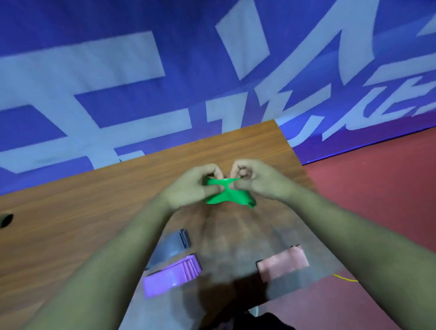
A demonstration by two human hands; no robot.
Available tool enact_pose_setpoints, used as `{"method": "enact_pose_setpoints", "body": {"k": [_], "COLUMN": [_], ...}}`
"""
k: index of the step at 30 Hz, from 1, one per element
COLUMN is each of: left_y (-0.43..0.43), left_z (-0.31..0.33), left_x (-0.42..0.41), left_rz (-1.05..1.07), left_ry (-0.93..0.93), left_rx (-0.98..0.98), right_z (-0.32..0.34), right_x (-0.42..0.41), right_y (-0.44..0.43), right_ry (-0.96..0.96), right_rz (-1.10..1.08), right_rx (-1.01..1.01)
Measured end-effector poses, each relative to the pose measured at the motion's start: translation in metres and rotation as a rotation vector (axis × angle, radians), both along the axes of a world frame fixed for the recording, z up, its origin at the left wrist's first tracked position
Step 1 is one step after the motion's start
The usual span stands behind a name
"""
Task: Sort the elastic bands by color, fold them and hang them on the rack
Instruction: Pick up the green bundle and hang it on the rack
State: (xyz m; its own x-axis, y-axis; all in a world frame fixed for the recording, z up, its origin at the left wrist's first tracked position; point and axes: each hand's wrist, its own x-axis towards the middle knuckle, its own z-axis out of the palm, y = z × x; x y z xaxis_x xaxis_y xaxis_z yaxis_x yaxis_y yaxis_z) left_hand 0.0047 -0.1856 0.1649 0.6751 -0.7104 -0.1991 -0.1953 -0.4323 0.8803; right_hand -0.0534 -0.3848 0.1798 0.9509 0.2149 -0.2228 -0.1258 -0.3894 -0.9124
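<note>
Green elastic band (226, 193), pinched between both hands' curled fingers (213, 174), above table (87, 211)

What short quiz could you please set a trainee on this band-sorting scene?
1. True or false: the left hand and the right hand both grip the green band.
2. Which folded stack lies nearest the right edge of the table? A purple, B pink, C grey.
3. How many folded stacks lie on the table?
Key: 1 true. 2 B, the pink stack. 3 three: the grey stack, the purple stack and the pink stack.
</note>
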Motion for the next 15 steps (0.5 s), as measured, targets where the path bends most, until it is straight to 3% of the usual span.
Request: {"method": "enact_pose_setpoints", "body": {"k": [9, 15], "left_y": [0.073, 0.111], "left_z": [0.131, 0.197], "left_x": [0.012, 0.0], "left_rz": [0.067, 0.012], "left_ry": [-0.088, -0.407], "left_rx": [-0.159, 0.066], "right_z": [0.124, 0.185], "right_x": [0.046, 0.059], "right_y": [0.054, 0.082], "right_ry": [-0.015, 0.004], "right_rz": [0.117, 0.139], "right_rx": [0.133, 0.197]}}
